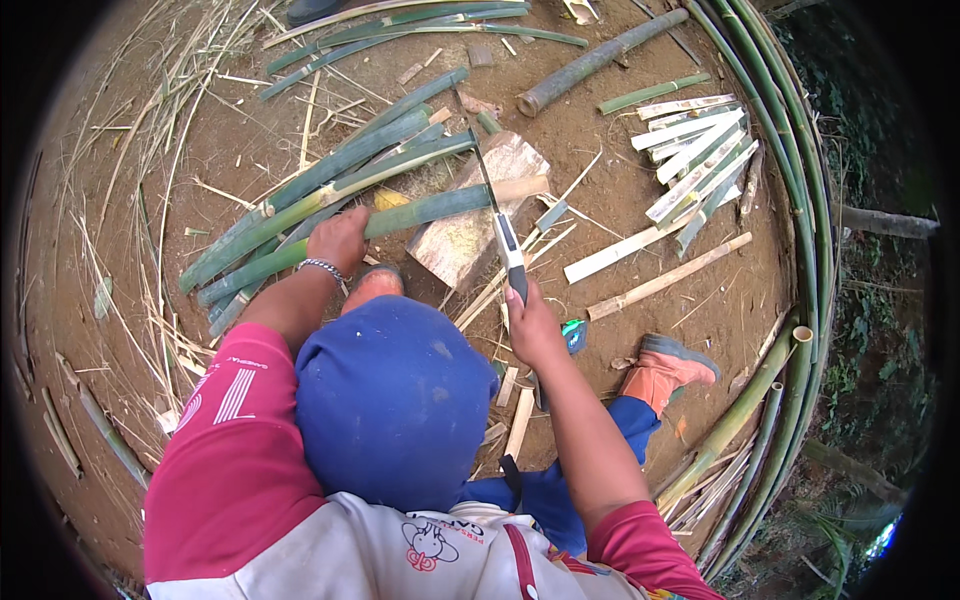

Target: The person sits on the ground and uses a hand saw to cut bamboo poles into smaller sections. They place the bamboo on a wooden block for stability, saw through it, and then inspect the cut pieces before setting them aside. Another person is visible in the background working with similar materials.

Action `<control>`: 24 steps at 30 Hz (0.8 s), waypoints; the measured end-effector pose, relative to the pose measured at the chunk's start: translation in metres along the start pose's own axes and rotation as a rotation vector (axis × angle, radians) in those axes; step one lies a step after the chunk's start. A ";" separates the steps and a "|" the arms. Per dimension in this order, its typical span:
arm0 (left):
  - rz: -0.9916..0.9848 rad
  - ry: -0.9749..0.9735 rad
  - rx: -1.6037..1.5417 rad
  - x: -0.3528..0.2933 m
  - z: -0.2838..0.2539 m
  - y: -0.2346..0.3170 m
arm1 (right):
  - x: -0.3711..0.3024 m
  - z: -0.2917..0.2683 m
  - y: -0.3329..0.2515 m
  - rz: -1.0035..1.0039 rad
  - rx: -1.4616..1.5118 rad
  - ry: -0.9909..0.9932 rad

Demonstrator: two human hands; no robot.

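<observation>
My left hand (338, 240), a bracelet at its wrist, is closed on a split green bamboo length (430, 208) and holds it down. That bamboo lies across a pale wooden block (450, 253), its lighter end toward the right. My right hand (533, 325) grips the dark and light handle of a handsaw (508, 238). The thin blade points away from me and crosses the bamboo near its right end, over the block. Whether it has cut into the bamboo cannot be made out. More split bamboo lengths (300, 190) lie in a bundle beside my left hand.
Short pale bamboo pieces (697, 160) are piled at the far right. A thick bamboo pole (600, 62) lies behind the block. A green tape measure (574, 335) rests near my right hand. Long green poles (800, 180) curve along the right edge. Thin strips (180, 130) litter the left ground.
</observation>
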State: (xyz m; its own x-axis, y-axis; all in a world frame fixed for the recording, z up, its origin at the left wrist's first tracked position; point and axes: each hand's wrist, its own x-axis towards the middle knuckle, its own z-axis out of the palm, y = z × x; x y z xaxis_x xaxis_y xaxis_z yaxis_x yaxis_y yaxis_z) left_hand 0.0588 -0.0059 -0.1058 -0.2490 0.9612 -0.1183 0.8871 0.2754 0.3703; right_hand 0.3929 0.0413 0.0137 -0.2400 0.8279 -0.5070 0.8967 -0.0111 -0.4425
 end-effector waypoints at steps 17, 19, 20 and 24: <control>0.000 -0.026 -0.001 -0.001 -0.007 0.004 | 0.009 -0.004 -0.022 0.018 0.058 0.004; -0.023 -0.054 0.026 0.000 -0.004 0.002 | -0.004 0.004 -0.004 -0.010 0.082 0.008; -0.047 -0.071 0.036 -0.002 -0.001 -0.001 | -0.025 0.008 0.015 0.035 0.066 -0.035; 0.009 0.009 -0.030 -0.007 -0.002 0.000 | -0.114 0.027 0.092 0.022 -0.012 -0.024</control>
State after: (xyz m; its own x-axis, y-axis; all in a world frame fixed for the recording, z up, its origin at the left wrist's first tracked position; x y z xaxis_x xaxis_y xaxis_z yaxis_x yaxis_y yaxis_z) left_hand 0.0598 -0.0123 -0.1028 -0.2446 0.9638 -0.1061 0.8772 0.2666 0.3992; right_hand 0.4925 -0.0693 0.0109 -0.2289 0.8136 -0.5344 0.9063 -0.0223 -0.4221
